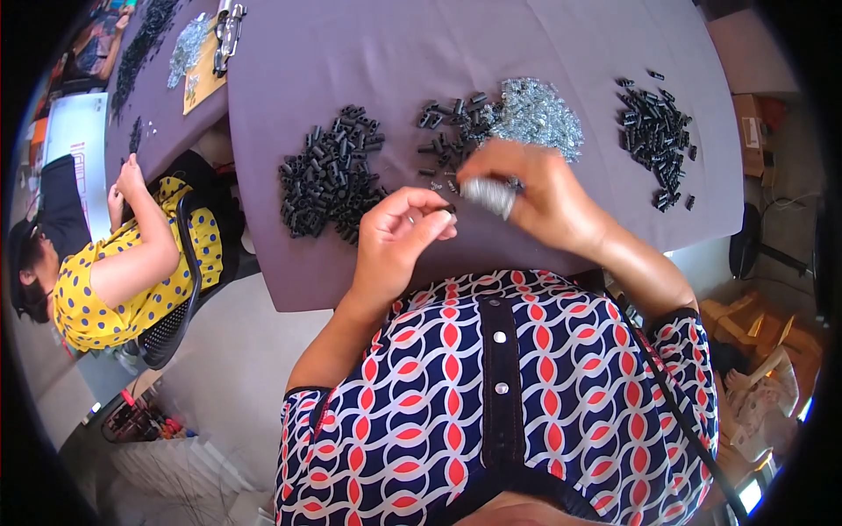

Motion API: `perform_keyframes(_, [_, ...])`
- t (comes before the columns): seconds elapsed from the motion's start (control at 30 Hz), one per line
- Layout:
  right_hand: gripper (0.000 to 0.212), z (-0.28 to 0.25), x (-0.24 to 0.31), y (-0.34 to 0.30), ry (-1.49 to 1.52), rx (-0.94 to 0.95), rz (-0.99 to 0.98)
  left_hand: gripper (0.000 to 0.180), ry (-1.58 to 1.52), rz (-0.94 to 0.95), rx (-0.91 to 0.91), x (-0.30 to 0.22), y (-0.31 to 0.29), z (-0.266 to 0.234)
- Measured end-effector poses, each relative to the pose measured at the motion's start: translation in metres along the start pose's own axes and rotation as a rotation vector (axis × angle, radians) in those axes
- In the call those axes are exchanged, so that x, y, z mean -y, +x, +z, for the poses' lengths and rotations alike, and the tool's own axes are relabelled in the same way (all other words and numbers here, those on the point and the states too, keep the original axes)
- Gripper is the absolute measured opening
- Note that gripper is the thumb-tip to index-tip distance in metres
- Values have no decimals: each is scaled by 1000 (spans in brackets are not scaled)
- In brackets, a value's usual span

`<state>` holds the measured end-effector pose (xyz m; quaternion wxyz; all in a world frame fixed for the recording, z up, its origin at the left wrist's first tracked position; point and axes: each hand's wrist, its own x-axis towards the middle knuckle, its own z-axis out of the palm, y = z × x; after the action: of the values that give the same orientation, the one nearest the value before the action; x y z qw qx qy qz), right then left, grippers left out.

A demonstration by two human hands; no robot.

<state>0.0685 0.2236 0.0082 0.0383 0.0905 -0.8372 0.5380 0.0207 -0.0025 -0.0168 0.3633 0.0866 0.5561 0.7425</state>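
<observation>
My left hand [396, 232] is closed, thumb and forefinger pinching a small black piece [451, 209] that is mostly hidden by the fingertips. Close by on its right, my right hand [553, 197] is curled round a silvery-grey, rounded thing [488, 197], blurred, whose kind I cannot make out. Left of my hands lies a large heap of short black tubes [329, 171]. Beyond my right hand is a smaller group of black tubes [452, 123], touching a pile of small shiny clear or silvery parts [539, 114]. A few loose small bits lie between the hands and these piles.
Another heap of slim black pieces [656, 136] lies at the right of the purple-grey cloth-covered table [395, 44]. At the left, a person in a yellow dotted top [140, 272] sits at another table with similar piles and a clipboard [210, 66]. Cardboard boxes [750, 131] stand at the right.
</observation>
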Motion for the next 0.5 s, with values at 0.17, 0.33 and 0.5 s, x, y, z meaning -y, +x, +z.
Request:
perform_keyframes(0.17, [28, -4, -9, 46, -489, 7, -241, 14, -145, -43, -30, -3, 2, -8])
perform_keyframes(0.33, [8, 13, -11, 65, -849, 158, -248, 16, -254, -58, -16, -6, 2, -15])
perform_keyframes(0.5, [4, 17, -13, 75, -903, 179, -294, 16, -305, -85, -17, -3, 4, -21])
